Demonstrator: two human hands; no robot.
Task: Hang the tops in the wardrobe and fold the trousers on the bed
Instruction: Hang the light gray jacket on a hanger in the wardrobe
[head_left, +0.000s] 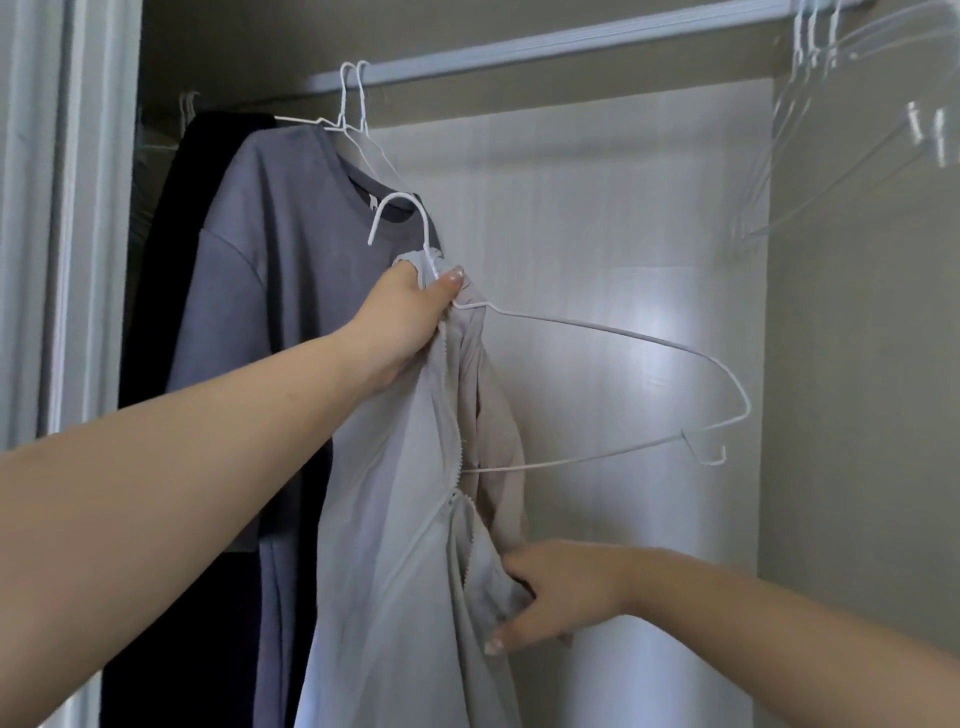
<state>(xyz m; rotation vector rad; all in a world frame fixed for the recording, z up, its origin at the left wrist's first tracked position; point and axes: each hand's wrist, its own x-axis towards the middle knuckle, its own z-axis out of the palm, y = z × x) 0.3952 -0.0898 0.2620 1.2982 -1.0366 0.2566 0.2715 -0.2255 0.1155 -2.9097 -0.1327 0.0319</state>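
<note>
My left hand (402, 317) grips the neck of a white wire hanger (670, 345) together with the collar of a pale grey zip-up top (384, 545). The top hangs from the hanger's left side only; the hanger's right arm sticks out bare. Lower down, my right hand (556, 592) holds the top's open front edge beside the zip. The hanger's hook (400, 215) is free in the air, below the white wardrobe rail (545, 47). A blue-grey T-shirt (270, 270) hangs on the rail just behind, with a black garment (171, 291) to its left.
Several empty clear hangers (852, 114) hang at the right end of the rail. The wardrobe's pale back panel (597, 218) fills the middle, a side wall (857, 415) stands on the right, and the white door frame (67, 208) on the left.
</note>
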